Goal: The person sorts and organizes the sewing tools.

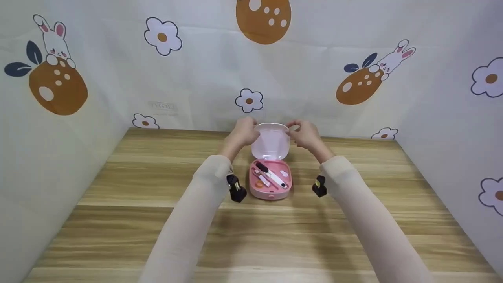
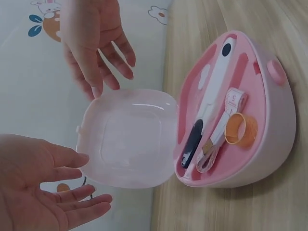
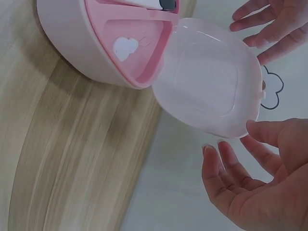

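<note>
A pink sewing-kit-like box (image 1: 271,193) stands on the table with its translucent lid (image 1: 271,143) raised upright at the back. My left hand (image 1: 244,133) is at the lid's upper left corner, its thumb and index finger pinching the rim; the other fingers (image 2: 91,208) spread out behind. At the upper right corner my right hand (image 1: 305,135) pinches the rim between thumb and index finger. Inside the pink tray lie a slim white tool (image 2: 216,89) with a black end, a folded tape measure (image 2: 225,122) and an orange ring (image 2: 241,130).
The wood-grain table (image 1: 157,188) ends at a printed cloth backdrop (image 1: 204,78) close behind the lid. Cloth walls also rise on both sides. A small black device (image 1: 236,188) hangs at the left wrist, another black device (image 1: 320,186) at the right.
</note>
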Demonstrator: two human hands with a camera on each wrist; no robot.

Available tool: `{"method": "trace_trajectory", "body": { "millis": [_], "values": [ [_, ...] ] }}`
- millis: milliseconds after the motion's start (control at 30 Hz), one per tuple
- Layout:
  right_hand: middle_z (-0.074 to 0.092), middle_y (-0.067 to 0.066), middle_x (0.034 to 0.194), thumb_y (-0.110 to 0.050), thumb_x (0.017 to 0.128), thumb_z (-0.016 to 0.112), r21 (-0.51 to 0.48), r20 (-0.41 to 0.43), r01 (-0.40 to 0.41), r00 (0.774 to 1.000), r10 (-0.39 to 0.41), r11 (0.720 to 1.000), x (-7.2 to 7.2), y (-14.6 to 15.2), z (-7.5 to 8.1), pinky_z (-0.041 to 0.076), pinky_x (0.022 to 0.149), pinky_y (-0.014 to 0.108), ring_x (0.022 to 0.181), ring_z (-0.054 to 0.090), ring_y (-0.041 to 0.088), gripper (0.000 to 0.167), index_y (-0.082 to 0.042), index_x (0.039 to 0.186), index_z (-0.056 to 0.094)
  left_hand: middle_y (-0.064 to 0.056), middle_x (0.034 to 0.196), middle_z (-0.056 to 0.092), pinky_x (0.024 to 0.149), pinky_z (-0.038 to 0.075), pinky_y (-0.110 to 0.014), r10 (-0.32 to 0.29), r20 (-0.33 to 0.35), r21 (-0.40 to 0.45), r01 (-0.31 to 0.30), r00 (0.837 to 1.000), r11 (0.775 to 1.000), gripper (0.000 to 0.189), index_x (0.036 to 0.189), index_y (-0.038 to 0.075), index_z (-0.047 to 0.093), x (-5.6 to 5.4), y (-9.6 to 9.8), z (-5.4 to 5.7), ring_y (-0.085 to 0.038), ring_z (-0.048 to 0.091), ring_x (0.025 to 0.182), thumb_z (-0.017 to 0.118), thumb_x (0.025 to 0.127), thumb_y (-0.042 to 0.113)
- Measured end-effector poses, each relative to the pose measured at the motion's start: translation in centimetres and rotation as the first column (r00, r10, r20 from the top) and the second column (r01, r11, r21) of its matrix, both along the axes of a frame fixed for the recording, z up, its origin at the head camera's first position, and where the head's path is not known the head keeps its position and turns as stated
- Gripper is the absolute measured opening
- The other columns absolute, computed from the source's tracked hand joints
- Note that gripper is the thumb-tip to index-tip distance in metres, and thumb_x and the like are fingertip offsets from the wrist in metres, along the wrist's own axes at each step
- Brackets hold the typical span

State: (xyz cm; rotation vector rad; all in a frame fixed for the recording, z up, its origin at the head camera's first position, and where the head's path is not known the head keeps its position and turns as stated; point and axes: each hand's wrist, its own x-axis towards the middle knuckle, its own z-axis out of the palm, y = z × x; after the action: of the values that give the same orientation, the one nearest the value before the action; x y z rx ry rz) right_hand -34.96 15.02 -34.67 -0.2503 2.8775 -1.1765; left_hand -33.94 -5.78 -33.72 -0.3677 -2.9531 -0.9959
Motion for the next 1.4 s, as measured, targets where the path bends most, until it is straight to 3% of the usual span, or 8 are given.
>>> {"method": "trace_trajectory", "body": {
  "millis": [167,233,433,733,1067,1400],
  "values": [
    [0.059,0.003,0.074,-0.010,0.102,0.061,0.043,-0.023,0.007,1.000,-0.006,0.999,0.0,-0.3,-0.1,0.046,0.048,0.014,0.054,0.051,0.006,0.032,0.003,0.130,0.068,-0.029,0.143,0.061,0.123,0.044,-0.043,-0.016,-0.003,-0.049,0.015,1.000,0.999,0.045,0.141,-0.013,0.057,-0.2,0.3,-0.6,-0.040,0.054,0.140,0.053,0.097,-0.002],
    [0.056,0.001,0.070,-0.008,0.101,0.061,0.048,-0.023,0.009,1.000,-0.008,0.999,-0.1,-0.4,-0.2,0.045,0.047,0.014,0.052,0.051,0.005,0.031,0.004,0.129,0.068,-0.029,0.146,0.059,0.125,0.041,-0.044,-0.015,0.002,-0.055,0.015,1.000,0.998,0.046,0.144,-0.013,0.055,-0.3,0.5,-0.8,-0.041,0.051,0.143,0.053,0.099,-0.003],
    [0.060,0.007,0.079,-0.005,0.102,0.058,0.025,-0.017,0.033,0.999,-0.032,0.999,-0.2,-0.7,-0.5,0.047,0.048,0.013,0.053,0.054,0.006,0.028,0.003,0.127,0.069,-0.029,0.144,0.061,0.123,0.043,-0.044,0.002,-0.042,-0.033,-0.003,0.999,0.999,0.045,0.141,-0.011,0.057,-0.1,0.8,-1.1,-0.041,0.053,0.141,0.049,0.097,-0.010],
    [0.063,0.008,0.074,-0.003,0.103,0.054,-0.062,-0.023,0.034,0.999,-0.035,0.997,0.2,-0.6,-0.7,0.052,0.051,0.012,0.058,0.063,0.010,0.028,0.006,0.124,0.069,-0.028,0.138,0.065,0.119,0.047,-0.045,0.004,-0.086,0.033,-0.001,0.996,0.999,0.044,0.134,-0.011,0.062,0.6,0.6,-1.2,-0.040,0.057,0.137,0.045,0.094,-0.013],
    [0.075,0.023,0.092,-0.013,0.107,0.057,-0.200,0.012,0.009,1.000,-0.007,0.980,1.2,0.3,-0.8,0.057,0.057,0.014,0.058,0.062,0.002,0.032,0.009,0.128,0.066,-0.025,0.134,0.069,0.115,0.051,-0.046,0.008,-0.124,0.095,0.004,0.992,0.995,0.031,0.132,-0.008,0.064,1.9,0.5,-1.5,-0.038,0.061,0.132,0.058,0.106,0.008],
    [0.071,0.024,0.109,-0.024,0.110,0.056,-0.308,0.073,0.023,0.997,-0.001,0.951,2.0,1.0,-1.4,0.066,0.071,0.023,0.072,0.071,0.011,0.038,0.009,0.128,0.064,-0.023,0.126,0.070,0.109,0.055,-0.046,0.022,-0.192,0.134,0.004,0.981,0.991,0.030,0.128,-0.003,0.067,3.1,0.5,-2.2,-0.037,0.064,0.124,0.058,0.109,0.018]
  ]
}}
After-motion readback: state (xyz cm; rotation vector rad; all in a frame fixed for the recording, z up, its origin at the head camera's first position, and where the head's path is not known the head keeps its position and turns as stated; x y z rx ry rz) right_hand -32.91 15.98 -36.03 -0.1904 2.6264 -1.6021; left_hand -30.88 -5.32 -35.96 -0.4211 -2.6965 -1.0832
